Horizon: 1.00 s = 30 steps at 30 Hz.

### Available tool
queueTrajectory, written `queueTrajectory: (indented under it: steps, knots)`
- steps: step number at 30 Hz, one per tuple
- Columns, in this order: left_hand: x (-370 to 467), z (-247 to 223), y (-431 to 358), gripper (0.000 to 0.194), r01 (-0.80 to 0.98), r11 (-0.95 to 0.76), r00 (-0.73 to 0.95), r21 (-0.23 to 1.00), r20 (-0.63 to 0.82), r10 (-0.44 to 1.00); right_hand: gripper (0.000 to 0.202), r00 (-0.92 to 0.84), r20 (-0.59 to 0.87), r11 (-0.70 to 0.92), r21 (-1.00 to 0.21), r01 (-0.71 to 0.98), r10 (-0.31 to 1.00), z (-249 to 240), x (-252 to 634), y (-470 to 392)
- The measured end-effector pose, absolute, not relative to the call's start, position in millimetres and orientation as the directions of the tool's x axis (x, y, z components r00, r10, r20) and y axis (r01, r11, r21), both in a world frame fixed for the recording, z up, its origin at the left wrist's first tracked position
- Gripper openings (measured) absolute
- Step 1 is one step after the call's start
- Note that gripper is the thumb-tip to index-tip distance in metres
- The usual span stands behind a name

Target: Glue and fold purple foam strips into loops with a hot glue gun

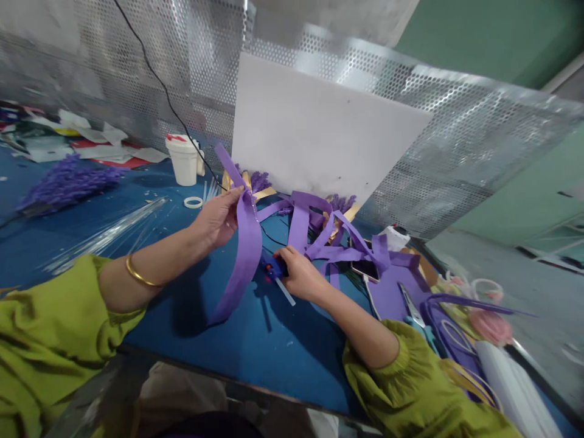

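My left hand pinches a purple fabric strip near its upper part, and the strip's long end curves down to the blue table. A shiny line, looking like glue, runs along the strip just below my fingers. In my right hand is a blue glue gun with a small red light; a pale glue stick juts from its back end. The gun sits close to the strip, its nozzle hidden behind it. Beyond the hands, more purple strips lie looped together.
Lavender bunches and clear sticks lie on the left. A white cup and tape roll stand behind. On the right are a phone, scissors and ribbon rolls. A white board leans at the back.
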State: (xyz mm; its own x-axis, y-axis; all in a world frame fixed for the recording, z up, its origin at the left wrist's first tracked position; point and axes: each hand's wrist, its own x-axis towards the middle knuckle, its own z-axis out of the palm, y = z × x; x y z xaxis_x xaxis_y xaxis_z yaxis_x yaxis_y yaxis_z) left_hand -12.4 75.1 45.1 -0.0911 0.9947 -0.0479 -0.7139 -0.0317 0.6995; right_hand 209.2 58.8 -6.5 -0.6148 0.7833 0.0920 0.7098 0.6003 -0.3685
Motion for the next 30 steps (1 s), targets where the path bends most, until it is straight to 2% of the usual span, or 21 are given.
queueTrajectory:
  steps: [5, 8, 9, 11, 13, 14, 16, 18, 20, 23, 28, 30]
  knots:
    - [-5.6, 43.2, 66.8, 0.010, -0.688, -0.036, -0.115, 0.725, -0.061, 0.991, 0.055, -0.728, 0.014, 0.689, -0.336, 0.642, 0.685, 4.3, 217.7, 59.8]
    - [-4.7, 44.2, 64.1, 0.011, -0.681, -0.052, -0.107, 0.730, -0.029, 0.994, 0.057, -0.747, 0.057, 0.723, -0.314, 0.616, 0.662, 9.3, 218.1, 58.6]
    - [-4.8, 44.2, 64.1, 0.011, -0.680, -0.058, -0.115, 0.731, -0.029, 0.993, 0.053, -0.713, 0.121, 0.702, -0.352, 0.620, 0.691, 11.3, 216.3, 56.5]
    - [-4.7, 43.4, 64.5, 0.011, -0.682, -0.077, -0.150, 0.727, -0.036, 0.988, 0.036, -0.551, 0.305, 0.619, -0.530, 0.580, 0.777, 16.7, 210.2, 49.4]
    - [-3.2, 41.4, 64.1, 0.009, -0.687, -0.102, -0.189, 0.720, -0.041, 0.981, 0.015, -0.328, 0.420, 0.526, -0.756, 0.389, 0.846, 22.8, 202.3, 38.8]
    - [-1.8, 40.1, 63.2, 0.007, -0.688, -0.114, -0.202, 0.717, -0.039, 0.979, 0.017, -0.270, 0.427, 0.493, -0.830, 0.261, 0.863, 25.5, 198.4, 32.8]
    - [2.2, 37.2, 60.2, 0.006, -0.693, -0.126, -0.209, 0.710, -0.031, 0.977, 0.042, -0.250, 0.394, 0.433, -0.893, 0.122, 0.884, 28.7, 191.7, 21.3]
    - [6.9, 34.8, 56.0, 0.009, -0.701, -0.120, -0.195, 0.703, -0.027, 0.980, 0.071, -0.260, 0.344, 0.394, -0.902, 0.175, 0.902, 28.2, 187.3, 12.6]
    - [10.9, 33.8, 52.0, 0.010, -0.707, -0.096, -0.172, 0.701, -0.039, 0.984, 0.078, -0.252, 0.327, 0.392, -0.878, 0.274, 0.911, 25.8, 185.5, 8.1]
    - [13.4, 35.1, 48.7, 0.011, -0.707, -0.054, -0.137, 0.705, -0.063, 0.989, 0.060, -0.228, 0.411, 0.463, -0.842, 0.276, 0.883, 25.4, 187.6, 8.0]
    - [11.2, 36.2, 47.7, 0.017, -0.718, -0.015, -0.077, 0.696, -0.058, 0.995, 0.015, -0.175, 0.563, 0.589, -0.759, 0.277, 0.808, 35.3, 194.2, 13.8]
    - [10.8, 35.8, 46.7, 0.016, -0.719, -0.001, -0.053, 0.695, -0.052, 0.997, 0.010, -0.132, 0.592, 0.602, -0.742, 0.295, 0.795, 36.5, 195.4, 17.3]
